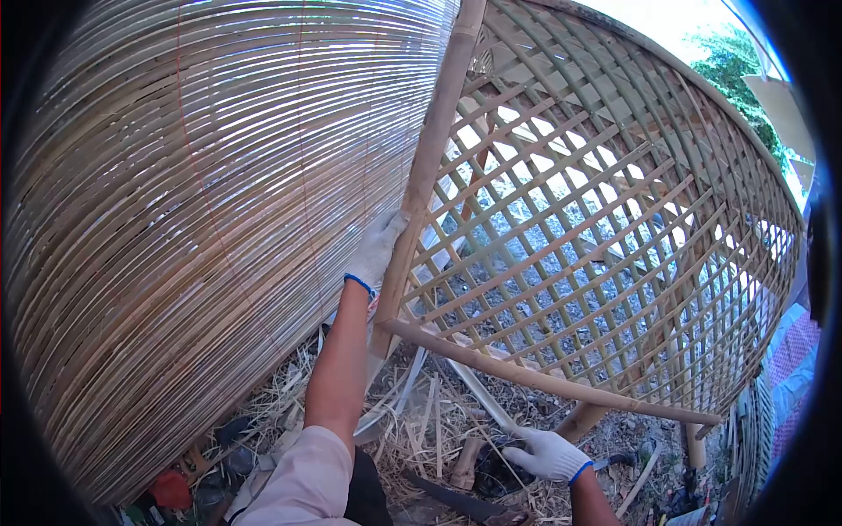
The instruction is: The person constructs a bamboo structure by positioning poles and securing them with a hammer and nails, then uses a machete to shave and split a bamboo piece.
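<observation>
My left hand (379, 250), in a white glove with a blue cuff, is closed round the thick bamboo post (426, 167) between a slatted bamboo panel (219, 202) and a diagonal bamboo lattice (561, 237). Low in the view, my right hand (548, 454), gloved the same way, is below the lattice's bottom rail (544, 381). Its fingers point left and are apart. Their tips meet the lower end of a pale strip (481, 392), with no grip on it visible. A dark curved blade (460, 500) lies on the ground left of this hand.
Bamboo shavings (412, 438) and offcuts cover the ground. A short bamboo leg (581, 421) stands under the bottom rail. Something red (172, 490) lies at the lower left. Patterned cloth (794, 346) is at the right edge, with green foliage (732, 70) behind the lattice.
</observation>
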Motion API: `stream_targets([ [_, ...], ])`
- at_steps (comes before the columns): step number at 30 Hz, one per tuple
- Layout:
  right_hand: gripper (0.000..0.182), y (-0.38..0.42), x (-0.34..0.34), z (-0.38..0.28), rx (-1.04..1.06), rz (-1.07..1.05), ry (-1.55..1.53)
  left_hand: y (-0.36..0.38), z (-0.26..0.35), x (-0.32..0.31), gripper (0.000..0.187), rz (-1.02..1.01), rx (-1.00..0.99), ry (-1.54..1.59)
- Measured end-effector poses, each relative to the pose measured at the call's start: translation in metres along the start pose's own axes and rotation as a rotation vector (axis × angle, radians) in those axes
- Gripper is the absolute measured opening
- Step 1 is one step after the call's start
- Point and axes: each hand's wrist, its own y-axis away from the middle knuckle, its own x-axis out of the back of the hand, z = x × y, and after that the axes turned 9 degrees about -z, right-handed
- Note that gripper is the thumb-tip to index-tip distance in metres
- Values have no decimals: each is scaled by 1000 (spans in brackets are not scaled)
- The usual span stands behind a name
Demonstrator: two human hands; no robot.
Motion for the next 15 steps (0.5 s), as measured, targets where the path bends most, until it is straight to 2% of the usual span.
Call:
stream_targets([
  [15, 63, -1, -4, 7, -14, 30, 6, -4, -1, 1, 52, -10, -42, 31],
])
